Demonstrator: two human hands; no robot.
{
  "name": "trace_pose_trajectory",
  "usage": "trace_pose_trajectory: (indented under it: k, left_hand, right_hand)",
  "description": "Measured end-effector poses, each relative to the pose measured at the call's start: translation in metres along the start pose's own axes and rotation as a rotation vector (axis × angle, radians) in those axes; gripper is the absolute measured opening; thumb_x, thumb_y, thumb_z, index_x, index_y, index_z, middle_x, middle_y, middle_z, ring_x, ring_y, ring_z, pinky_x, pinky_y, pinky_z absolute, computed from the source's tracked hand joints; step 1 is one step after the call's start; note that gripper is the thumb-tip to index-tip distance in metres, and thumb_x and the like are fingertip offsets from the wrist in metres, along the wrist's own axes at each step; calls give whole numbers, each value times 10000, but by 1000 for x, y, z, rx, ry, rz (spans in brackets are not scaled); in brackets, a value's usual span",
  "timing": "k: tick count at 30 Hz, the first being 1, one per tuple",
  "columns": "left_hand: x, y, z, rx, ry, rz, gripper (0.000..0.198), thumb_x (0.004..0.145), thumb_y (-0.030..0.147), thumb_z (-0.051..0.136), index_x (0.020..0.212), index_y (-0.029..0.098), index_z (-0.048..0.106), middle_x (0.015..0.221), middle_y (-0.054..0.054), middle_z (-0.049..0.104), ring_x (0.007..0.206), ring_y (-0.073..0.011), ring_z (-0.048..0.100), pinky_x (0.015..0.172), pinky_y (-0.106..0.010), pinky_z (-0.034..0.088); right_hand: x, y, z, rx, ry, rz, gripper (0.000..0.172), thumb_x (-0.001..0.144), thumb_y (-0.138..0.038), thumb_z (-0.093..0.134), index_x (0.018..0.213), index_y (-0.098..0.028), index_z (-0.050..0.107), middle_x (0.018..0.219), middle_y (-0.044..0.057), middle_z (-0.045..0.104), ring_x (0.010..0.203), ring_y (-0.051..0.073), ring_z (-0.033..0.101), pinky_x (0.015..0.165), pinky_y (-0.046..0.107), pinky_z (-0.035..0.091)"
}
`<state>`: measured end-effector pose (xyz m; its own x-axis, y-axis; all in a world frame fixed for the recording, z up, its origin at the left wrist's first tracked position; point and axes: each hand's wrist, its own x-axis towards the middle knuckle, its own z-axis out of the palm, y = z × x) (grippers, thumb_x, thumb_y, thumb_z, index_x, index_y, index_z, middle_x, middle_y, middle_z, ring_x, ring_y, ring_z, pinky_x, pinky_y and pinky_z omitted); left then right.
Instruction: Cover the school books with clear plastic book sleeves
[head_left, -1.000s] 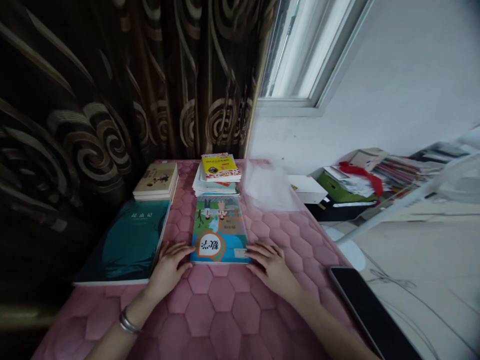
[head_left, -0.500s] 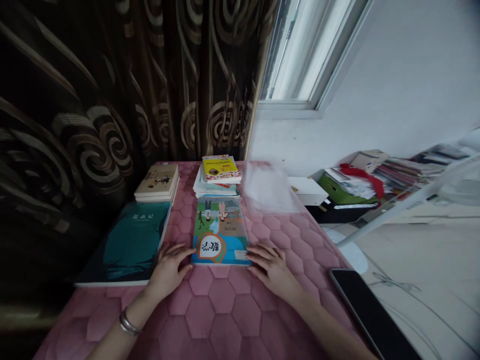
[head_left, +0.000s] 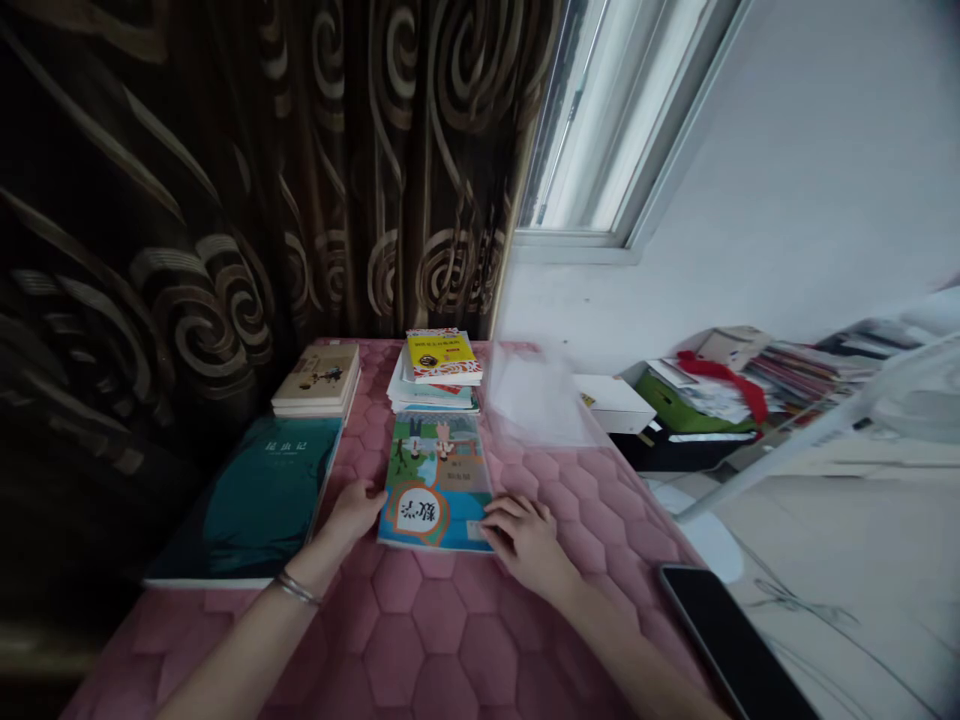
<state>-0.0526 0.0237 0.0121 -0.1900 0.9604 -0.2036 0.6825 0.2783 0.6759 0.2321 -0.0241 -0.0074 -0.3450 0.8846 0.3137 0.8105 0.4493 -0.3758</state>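
Note:
A maths textbook with a blue, green and orange cover lies flat, its printed title upside down to me. My left hand is closed at its left edge, with the fingertips partly hidden by the book's side. At the lower right corner my right hand grips the edge with bent fingers, the thumb near the cover. Just beyond the textbook stands a stack of smaller books, topped by a yellow and red one. To the left of my left hand is a large dark teal book.
Several tan books are stacked behind the teal book. A clear plastic sheet stands right of the yellow book. A black phone lies along the right side of the pink quilted cover. Behind is a patterned curtain.
My left hand has drawn its fingers in at the textbook's left edge. My right hand has moved slightly onto the corner. The textbook is turned a little, and the view has tilted up slightly.

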Motion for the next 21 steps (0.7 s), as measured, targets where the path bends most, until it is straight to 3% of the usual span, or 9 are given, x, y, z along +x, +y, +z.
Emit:
trace_pose_trajectory:
  k: [4,9,13,16,19,21]
  left_hand:
    - [2,12,3,65,-82,-25,173,823,263,610,699,146,642,771,-84,740,761,-209,679,548,-230,408]
    - [-3,29,6,175,-81,-5,103,823,258,600,792,161,595,836,-85,719,756,-199,649,533,-231,354]
    - [-6,35,-15,249,-100,71,17,806,173,563,811,189,562,798,-32,684,746,-172,626,560,-220,345]
    - [-4,36,-39,296,-126,156,56,795,152,546,813,205,553,763,-2,654,726,-163,604,560,-219,335]
    - [6,41,-56,335,-168,260,119,789,138,525,867,220,563,764,29,641,730,-147,597,577,-209,349]
    - [19,49,-59,371,-190,311,153,785,135,515,889,228,577,760,39,646,732,-145,601,584,-209,358]
  right_hand:
    - [8,-1,-1,-4,-19,13,177,915,-277,562,823,-269,712,983,20,714,992,203,601,866,377,364]
    - [39,5,-3,73,-84,8,204,913,-287,542,792,-238,698,911,23,723,964,204,626,867,357,416]
    - [80,28,-4,271,-64,118,209,899,-321,524,986,-234,693,978,44,724,897,196,659,838,332,480]
    - [108,49,-5,420,-22,226,318,847,-334,580,1130,-209,654,1132,86,695,1010,223,646,904,363,480]
    - [122,65,-5,499,-28,246,338,852,-367,569,1129,-196,661,1145,91,700,1024,224,646,905,359,486]
    - [122,73,-3,553,-35,256,335,868,-413,538,1069,-192,690,1075,76,726,948,214,663,827,333,512]
